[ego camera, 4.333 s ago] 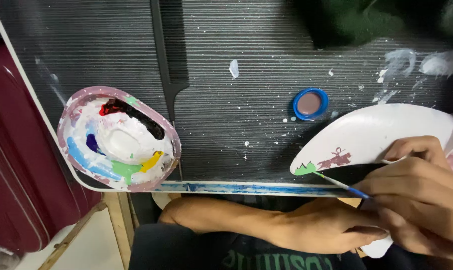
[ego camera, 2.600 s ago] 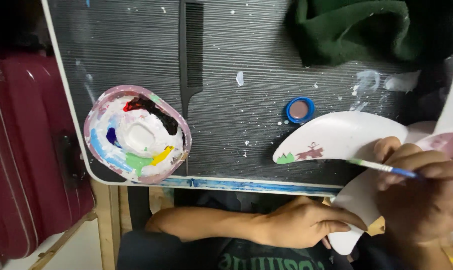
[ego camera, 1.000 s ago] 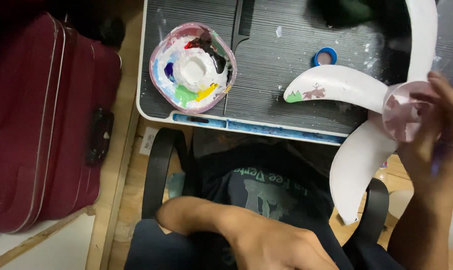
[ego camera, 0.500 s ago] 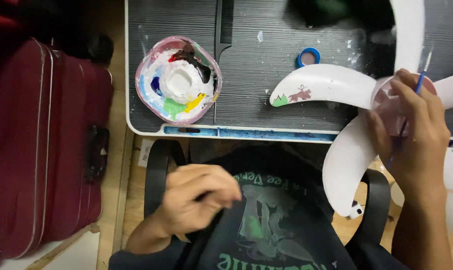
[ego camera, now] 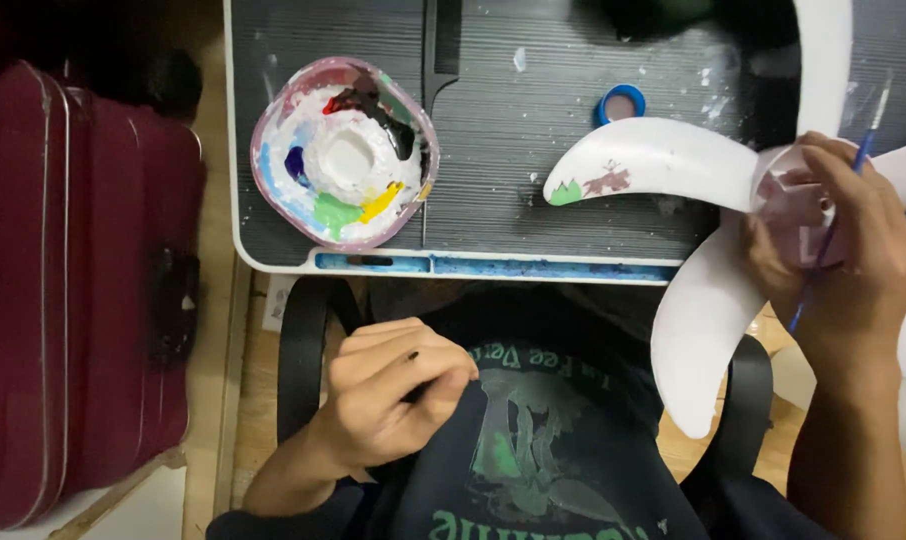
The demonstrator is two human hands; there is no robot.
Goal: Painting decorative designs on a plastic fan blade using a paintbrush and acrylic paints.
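Observation:
My right hand [ego camera: 853,250] grips the pinkish hub of a white fan blade set [ego camera: 673,160] and also holds a thin blue-handled paintbrush [ego camera: 841,200] between its fingers. One blade lies over the dark desk [ego camera: 513,200] and bears a small green and brown painted patch near its tip. My left hand [ego camera: 398,385] is curled against my dark shirt in my lap, pinching its fabric. A bowl-shaped paint palette [ego camera: 343,150] with white, blue, green, yellow, black and red paint sits at the desk's left.
A small blue bottle cap [ego camera: 618,103] and a black comb [ego camera: 438,45] lie on the desk. A dark green cloth [ego camera: 663,15] is at the far edge. A maroon suitcase [ego camera: 73,290] stands left of the desk. Black chair arms flank my lap.
My left hand left the fan blade and dropped to my lap, then closed on my shirt. My right hand shifted from painting to gripping the fan's hub. The view pulled back.

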